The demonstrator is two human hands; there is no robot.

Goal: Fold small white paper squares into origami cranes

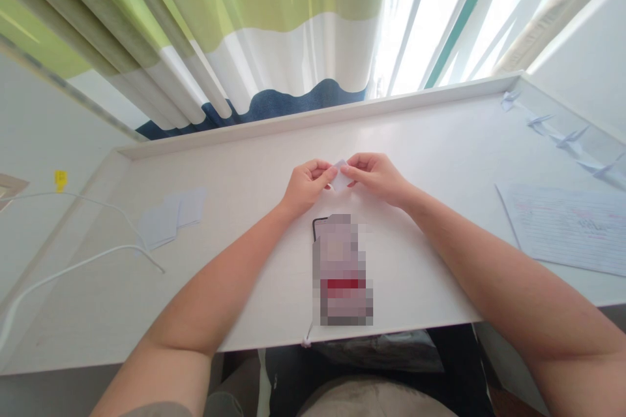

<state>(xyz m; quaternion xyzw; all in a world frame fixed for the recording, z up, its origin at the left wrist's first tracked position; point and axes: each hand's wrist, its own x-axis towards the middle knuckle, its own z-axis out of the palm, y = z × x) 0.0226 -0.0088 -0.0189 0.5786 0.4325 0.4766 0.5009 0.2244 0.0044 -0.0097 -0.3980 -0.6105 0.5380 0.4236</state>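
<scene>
A small white piece of folded paper (341,175) is held up between both hands over the middle of the desk. My left hand (309,183) pinches its left side between thumb and fingers. On the other side, my right hand (375,175) grips the paper's right edge the same way, thumb on top. Fingertips partly cover the paper, so its full shape is hidden. Just below the hands lies a phone (340,267) with a dark frame, its screen blurred out.
White paper sheets (171,216) lie at left, near white cables (88,259) and a yellow tag (60,180). Several folded paper pieces (567,138) line the right side, above a written-on lined sheet (572,224). A raised rim (317,115) borders the white desk below the curtain (293,25).
</scene>
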